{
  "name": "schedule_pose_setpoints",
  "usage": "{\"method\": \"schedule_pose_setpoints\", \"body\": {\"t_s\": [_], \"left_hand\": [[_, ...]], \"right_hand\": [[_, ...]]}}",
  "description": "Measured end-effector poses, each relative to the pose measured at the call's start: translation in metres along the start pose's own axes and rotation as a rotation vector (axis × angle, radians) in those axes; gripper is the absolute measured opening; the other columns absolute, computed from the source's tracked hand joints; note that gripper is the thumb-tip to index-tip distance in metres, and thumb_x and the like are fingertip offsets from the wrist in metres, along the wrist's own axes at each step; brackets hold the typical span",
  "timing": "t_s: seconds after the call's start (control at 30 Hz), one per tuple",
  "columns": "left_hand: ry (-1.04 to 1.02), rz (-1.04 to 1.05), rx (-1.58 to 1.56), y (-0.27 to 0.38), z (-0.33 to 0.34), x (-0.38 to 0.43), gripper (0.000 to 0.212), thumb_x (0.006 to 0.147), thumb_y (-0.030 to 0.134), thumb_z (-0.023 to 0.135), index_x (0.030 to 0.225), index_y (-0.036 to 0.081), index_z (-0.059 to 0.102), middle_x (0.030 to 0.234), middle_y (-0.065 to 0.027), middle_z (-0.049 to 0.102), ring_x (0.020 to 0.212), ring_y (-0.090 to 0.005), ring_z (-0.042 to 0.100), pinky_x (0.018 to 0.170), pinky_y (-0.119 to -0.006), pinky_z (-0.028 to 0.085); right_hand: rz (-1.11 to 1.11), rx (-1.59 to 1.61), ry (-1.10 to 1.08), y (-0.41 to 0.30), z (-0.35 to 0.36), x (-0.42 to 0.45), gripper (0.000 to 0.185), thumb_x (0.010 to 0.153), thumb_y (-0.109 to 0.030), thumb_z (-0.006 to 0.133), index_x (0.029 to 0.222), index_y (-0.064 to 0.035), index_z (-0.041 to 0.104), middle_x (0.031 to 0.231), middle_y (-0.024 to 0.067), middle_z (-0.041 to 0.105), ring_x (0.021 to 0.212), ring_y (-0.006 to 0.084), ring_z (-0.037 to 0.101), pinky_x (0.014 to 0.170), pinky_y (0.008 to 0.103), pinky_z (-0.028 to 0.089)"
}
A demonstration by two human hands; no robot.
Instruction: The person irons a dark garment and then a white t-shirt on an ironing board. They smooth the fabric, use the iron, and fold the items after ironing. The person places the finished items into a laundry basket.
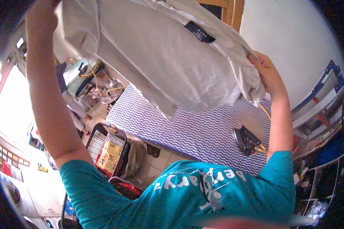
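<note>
A light grey-beige cloth garment [166, 54], with a black neck label [199, 32] bearing writing, is stretched out in the air between my raised hands. My right hand [268, 71] grips its bunched edge on the right, thumb and fingers closed on the fabric. At the top left my left hand [47, 13] is dark and partly cut off by the frame, holding up the other end. The garment's lower edge hangs over an ironing table [172, 131] with a blue-and-white zigzag cover. A black iron [246, 140] rests on the cover near my right forearm.
Left of the table stands a dark plastic basket [126, 143] with folded yellow patterned cloth [110, 156]. Another container [126, 186] holds red cloth. Farther off are a second ironing surface [77, 73] and a person's legs [77, 120]. A folding ladder [318, 97] leans at the right wall.
</note>
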State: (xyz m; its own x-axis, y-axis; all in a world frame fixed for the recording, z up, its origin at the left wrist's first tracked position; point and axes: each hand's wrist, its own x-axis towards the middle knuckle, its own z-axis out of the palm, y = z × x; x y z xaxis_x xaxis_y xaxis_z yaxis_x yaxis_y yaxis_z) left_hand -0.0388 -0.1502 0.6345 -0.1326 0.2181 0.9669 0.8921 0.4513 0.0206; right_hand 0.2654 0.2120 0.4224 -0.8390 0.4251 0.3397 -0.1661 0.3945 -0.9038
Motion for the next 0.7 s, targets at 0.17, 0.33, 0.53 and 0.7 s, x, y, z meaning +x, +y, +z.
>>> {"method": "schedule_pose_setpoints", "body": {"t_s": [0.17,0.33,0.53,0.7], "left_hand": [[-0.043,-0.108,-0.295,-0.051,0.028,-0.002,0.041,0.085,0.03,0.057,0.124,0.016,0.053,0.117,-0.0059,0.06,0.102,-0.02,0.059,0.091,-0.032,0.042],[-0.134,-0.312,-0.467,-0.075,0.138,-0.012,0.033,0.083,0.024,0.058,0.111,0.007,0.06,0.103,-0.0116,0.063,0.097,-0.0222,0.06,0.087,-0.031,0.044],[-0.387,-0.541,-0.45,-0.151,0.332,-0.074,0.028,0.079,0.025,0.06,0.097,0.003,0.063,0.088,-0.0125,0.067,0.082,-0.0216,0.064,0.076,-0.033,0.048],[-0.454,-0.398,-0.083,-0.204,0.406,-0.235,0.032,0.079,0.024,0.061,0.103,0.003,0.055,0.09,-0.0201,0.063,0.091,-0.0324,0.06,0.08,-0.039,0.046]], "right_hand": [[-0.022,-0.053,-0.009,0.002,-0.051,0.0,0.036,0.085,-0.021,0.062,0.114,0.0005,0.057,0.1,0.0036,0.061,0.089,0.0107,0.056,0.079,0.0245,0.045],[0.121,-0.362,-0.003,-0.017,-0.054,0.043,0.038,0.084,-0.022,0.062,0.114,0.0016,0.055,0.106,0.0065,0.06,0.096,0.0152,0.056,0.085,0.0286,0.044],[-0.354,-1.157,0.618,0.103,-0.031,0.178,0.016,0.082,-0.011,0.053,0.093,0.0009,0.059,0.084,0.017,0.062,0.078,0.0298,0.06,0.07,0.0387,0.048],[-0.194,-1.037,0.437,0.201,0.054,0.112,0.017,0.087,-0.016,0.054,0.1,-0.0046,0.058,0.094,0.015,0.056,0.089,0.0333,0.055,0.076,0.0395,0.044]]}}
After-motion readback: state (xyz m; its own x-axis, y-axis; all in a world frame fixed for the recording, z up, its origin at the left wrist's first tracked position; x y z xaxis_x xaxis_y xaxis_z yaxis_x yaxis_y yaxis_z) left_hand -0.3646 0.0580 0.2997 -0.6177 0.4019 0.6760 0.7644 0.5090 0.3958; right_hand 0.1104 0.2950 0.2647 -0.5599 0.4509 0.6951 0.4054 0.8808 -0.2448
